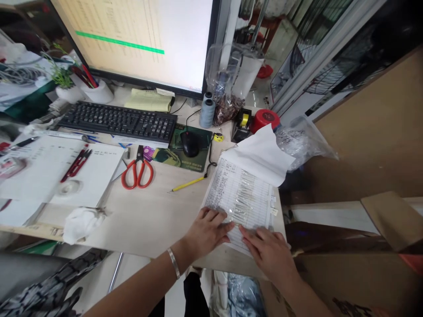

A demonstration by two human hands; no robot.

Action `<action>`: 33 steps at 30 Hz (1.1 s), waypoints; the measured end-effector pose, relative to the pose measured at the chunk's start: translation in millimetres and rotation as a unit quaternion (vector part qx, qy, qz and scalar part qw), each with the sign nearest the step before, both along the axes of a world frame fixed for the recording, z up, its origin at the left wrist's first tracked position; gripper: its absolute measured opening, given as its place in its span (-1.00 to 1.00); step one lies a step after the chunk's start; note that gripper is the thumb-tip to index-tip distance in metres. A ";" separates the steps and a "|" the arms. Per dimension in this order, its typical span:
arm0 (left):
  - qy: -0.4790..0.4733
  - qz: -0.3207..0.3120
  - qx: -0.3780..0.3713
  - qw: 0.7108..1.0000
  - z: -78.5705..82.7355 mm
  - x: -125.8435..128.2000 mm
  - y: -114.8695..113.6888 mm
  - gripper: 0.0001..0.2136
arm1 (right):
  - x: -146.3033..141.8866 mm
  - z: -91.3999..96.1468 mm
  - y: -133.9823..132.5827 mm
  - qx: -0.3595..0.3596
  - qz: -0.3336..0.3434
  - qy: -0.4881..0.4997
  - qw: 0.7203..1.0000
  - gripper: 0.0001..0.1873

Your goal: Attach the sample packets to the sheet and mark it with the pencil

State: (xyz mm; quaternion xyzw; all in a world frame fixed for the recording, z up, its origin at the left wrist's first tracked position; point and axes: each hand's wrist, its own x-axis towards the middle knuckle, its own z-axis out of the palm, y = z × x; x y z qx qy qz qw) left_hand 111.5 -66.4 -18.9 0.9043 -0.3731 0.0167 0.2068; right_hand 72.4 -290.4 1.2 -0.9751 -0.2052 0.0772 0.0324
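Fingers (pixel 224 227) of the left hand (pixel 205 232) and right hand (pixel 269 250) touch the ruled sheet (pixel 262 202); whether they pinch anything, I can't tell. The sheet, pale glossy strips (pixel 245 189) down its middle, lies by the tabletop's (pixel 148 226) right edge, open room leftward.

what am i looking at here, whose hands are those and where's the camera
There is no machine: these are one person's bare left hand and right hand. The single picture comes from a camera worn on their head, looking forward and down. Both hands rest on a ruled sheet beside a column of pale strips; whether the fingertips pinch anything is too small to tell. Also on the desk are a keyboard, mouse and orange-handled scissors.
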 end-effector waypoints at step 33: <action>0.034 -0.061 -0.003 0.998 -13.1 -37.7 58.9 -0.25 | 50.7 49.4 71.4 0.549 -0.203 0.057 0.809 -0.74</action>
